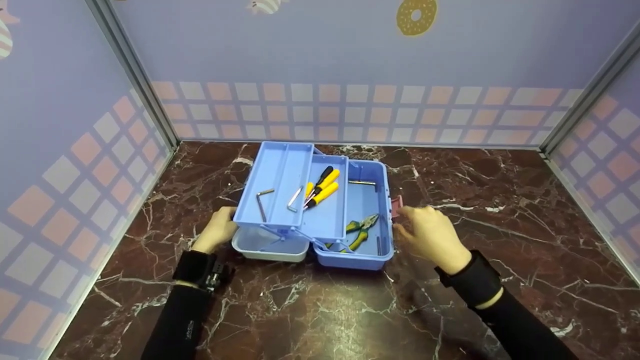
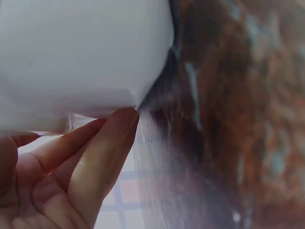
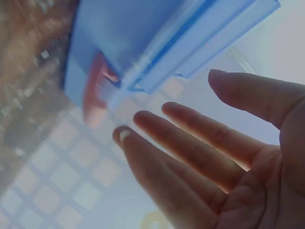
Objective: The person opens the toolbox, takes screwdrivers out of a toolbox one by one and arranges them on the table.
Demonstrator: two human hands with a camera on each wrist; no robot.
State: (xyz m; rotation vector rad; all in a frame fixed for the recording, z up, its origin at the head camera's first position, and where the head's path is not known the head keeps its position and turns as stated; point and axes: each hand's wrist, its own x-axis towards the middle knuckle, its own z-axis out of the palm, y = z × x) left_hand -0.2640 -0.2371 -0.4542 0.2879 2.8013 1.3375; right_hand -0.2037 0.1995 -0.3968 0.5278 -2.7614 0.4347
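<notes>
A blue toolbox [image 1: 355, 262] stands unfolded, its two trays stepped out to the left over the pale lid [image 1: 272, 256]. Two hex keys [image 1: 260, 205] lie in the upper tray [image 1: 292, 162]. The lower tray [image 1: 320, 225] holds several screwdrivers [image 1: 325, 192] with yellow or black handles. Green-and-yellow pliers [image 1: 362, 235] rest in the bottom of the box, partly under that tray. My left hand [image 1: 220, 230] is at the lid's left side, its fingertips touching the lid [image 2: 86, 57]. Near the red latch [image 1: 396, 206], my right hand [image 3: 205, 162] has its fingers extended, holding nothing.
Another hex key [image 1: 361, 183] lies at the back of the box's bottom, and a thin dark piece [image 1: 378, 246] near its right wall. Everything stands on a dark red marbled table [image 1: 500, 220]. Patterned panels [image 1: 350, 112] enclose the back and both sides.
</notes>
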